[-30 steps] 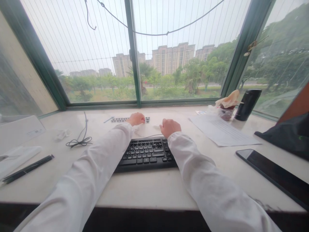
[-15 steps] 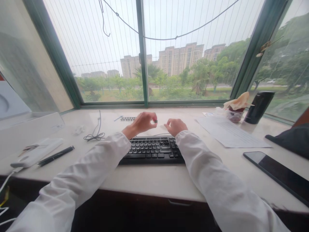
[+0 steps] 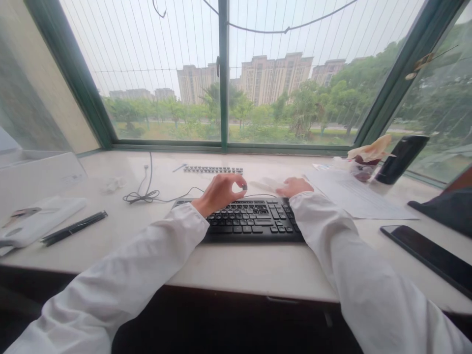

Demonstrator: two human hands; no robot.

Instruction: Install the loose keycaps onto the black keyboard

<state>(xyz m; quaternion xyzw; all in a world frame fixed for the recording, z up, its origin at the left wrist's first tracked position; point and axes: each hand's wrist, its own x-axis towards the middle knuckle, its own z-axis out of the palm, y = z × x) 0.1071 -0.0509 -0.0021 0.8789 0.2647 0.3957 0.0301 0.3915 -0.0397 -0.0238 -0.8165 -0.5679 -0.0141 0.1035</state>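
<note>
Black keyboard (image 3: 254, 229), and over it the left hand (image 3: 220, 192) pinching a small dark piece (image 3: 244, 187); right hand (image 3: 295, 187) toward two o'clock, its grip I can't tell.

Home or office, cannot tell — desk work by window (image 3: 223, 98): keyboard (image 3: 254, 229), phone (image 3: 427, 255), paper (image 3: 350, 194) on white counter (image 3: 258, 268).

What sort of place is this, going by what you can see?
Probably a desk-like counter beside a window, in a home or office; I can't tell which. A black keyboard and a phone lie on it, and the window looks out on trees and tall buildings.
</note>
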